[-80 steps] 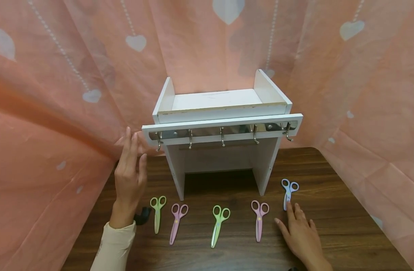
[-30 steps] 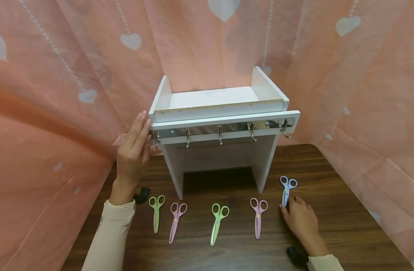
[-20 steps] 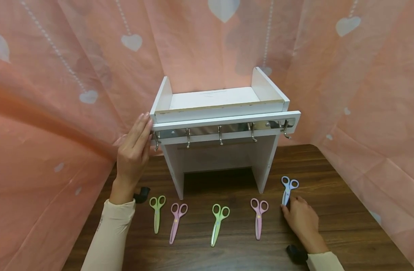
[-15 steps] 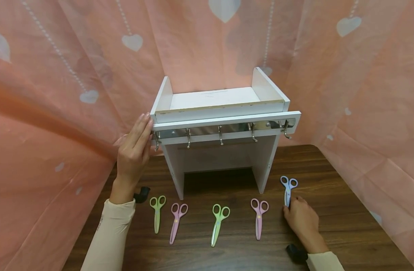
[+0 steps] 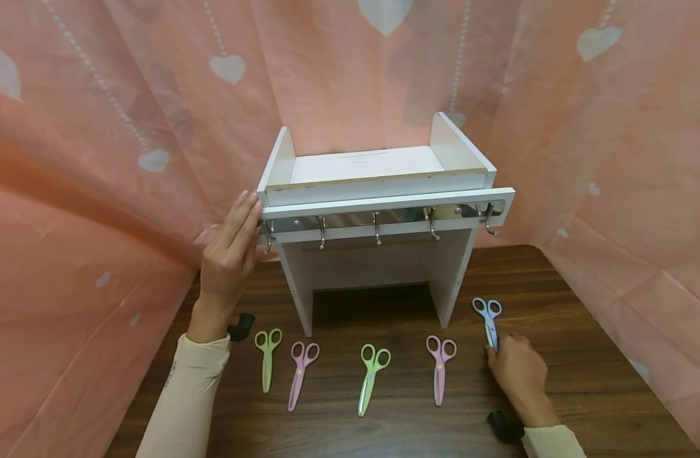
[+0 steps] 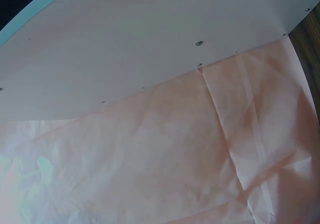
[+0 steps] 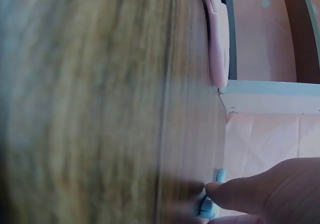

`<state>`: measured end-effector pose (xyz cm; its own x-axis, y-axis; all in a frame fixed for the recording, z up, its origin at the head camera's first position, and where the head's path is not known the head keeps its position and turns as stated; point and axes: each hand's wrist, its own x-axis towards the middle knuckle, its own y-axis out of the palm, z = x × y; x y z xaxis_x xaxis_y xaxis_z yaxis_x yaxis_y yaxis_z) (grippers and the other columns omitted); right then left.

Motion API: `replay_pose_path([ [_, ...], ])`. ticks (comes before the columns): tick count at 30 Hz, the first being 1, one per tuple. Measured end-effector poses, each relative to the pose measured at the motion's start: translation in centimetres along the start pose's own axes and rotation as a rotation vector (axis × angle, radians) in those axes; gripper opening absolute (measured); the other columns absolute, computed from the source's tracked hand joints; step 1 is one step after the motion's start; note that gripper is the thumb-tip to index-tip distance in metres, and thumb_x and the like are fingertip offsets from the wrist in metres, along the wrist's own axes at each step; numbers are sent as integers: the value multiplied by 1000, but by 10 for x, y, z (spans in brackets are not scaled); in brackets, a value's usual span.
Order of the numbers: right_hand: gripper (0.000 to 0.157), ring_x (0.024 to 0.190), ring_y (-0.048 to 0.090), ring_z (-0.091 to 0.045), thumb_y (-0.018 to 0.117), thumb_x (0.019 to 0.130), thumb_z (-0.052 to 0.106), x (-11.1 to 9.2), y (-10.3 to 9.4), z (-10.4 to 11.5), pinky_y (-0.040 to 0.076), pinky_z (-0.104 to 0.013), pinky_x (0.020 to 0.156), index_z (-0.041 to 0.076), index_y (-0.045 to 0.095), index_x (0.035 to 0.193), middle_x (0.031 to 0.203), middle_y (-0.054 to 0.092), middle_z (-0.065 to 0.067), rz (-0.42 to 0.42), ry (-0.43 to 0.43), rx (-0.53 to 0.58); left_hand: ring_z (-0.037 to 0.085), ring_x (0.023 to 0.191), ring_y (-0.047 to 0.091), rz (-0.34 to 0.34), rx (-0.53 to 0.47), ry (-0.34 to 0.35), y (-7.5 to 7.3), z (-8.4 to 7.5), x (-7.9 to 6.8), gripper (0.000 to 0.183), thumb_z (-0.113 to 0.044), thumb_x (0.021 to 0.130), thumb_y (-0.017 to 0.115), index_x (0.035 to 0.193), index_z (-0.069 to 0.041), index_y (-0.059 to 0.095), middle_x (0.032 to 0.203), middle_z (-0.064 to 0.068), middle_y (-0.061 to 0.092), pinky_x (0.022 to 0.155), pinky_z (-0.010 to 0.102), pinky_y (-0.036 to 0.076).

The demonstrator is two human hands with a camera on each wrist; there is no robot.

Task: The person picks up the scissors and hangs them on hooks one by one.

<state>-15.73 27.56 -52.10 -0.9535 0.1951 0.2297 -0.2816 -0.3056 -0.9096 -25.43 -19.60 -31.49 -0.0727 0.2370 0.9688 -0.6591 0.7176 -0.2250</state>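
Observation:
Blue scissors (image 5: 490, 327) lie at the right of the table, handle loops pointing away from me. My right hand (image 5: 517, 369) pinches them by the blade end, its thumb and fingers covering the tips. In the right wrist view the thumb presses on the blue scissors (image 7: 206, 207) close to the tabletop. With straight fingers, my left hand (image 5: 225, 264) touches the left end of a white rail (image 5: 350, 219) with several metal hooks. This rail sits across the front of a white shelf unit (image 5: 378, 186). No hand shows in the left wrist view.
Along the table (image 5: 407, 432) lie green scissors (image 5: 266, 366), pink scissors (image 5: 297, 381), another green pair (image 5: 368, 381) and another pink pair (image 5: 438, 375). Pink cloth (image 5: 98, 254) with hearts surrounds the table at the back and sides. The hooks jut out toward me.
My left hand has moved right onto the rail's end. My right hand has gone from touching the blue scissors with its fingertips to pinching the blade, and the scissors have swivelled slightly.

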Motion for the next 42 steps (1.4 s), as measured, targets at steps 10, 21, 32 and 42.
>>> replay_pose_path([
  [10, 23, 72, 56, -51, 78, 81, 7, -2, -1, -2, 46, -61, 48, -9, 62, 81, 80, 53, -29, -56, -16, -7, 36, 127, 59, 11, -11, -10, -2, -2, 0, 43, 14, 86, 72, 128, 3, 68, 132, 18, 66, 106, 35, 49],
  [21, 16, 67, 59, -49, 76, 82, 2, 3, -10, -10, 48, -60, 49, -7, 63, 80, 79, 55, -28, 22, -19, 14, 37, 124, 62, -30, -39, 0, 4, -1, 2, 39, 12, 87, 71, 125, 2, 70, 128, 18, 68, 105, 37, 51],
  [32, 6, 63, 60, -48, 63, 80, -7, 9, -14, -13, 48, -61, 49, -7, 59, 75, 74, 57, -26, 89, -1, 18, 36, 124, 62, -23, -6, 7, 3, 1, -2, 36, 5, 93, 68, 129, 0, 68, 132, 14, 67, 105, 34, 51],
  [42, 13, 59, 58, -37, 64, 79, -2, 14, -18, -19, 46, -54, 47, 1, 56, 70, 68, 57, -18, 163, 5, 57, 36, 126, 60, -15, -20, -16, 4, 1, -1, 44, 14, 85, 72, 127, 2, 69, 132, 16, 67, 107, 35, 49],
])
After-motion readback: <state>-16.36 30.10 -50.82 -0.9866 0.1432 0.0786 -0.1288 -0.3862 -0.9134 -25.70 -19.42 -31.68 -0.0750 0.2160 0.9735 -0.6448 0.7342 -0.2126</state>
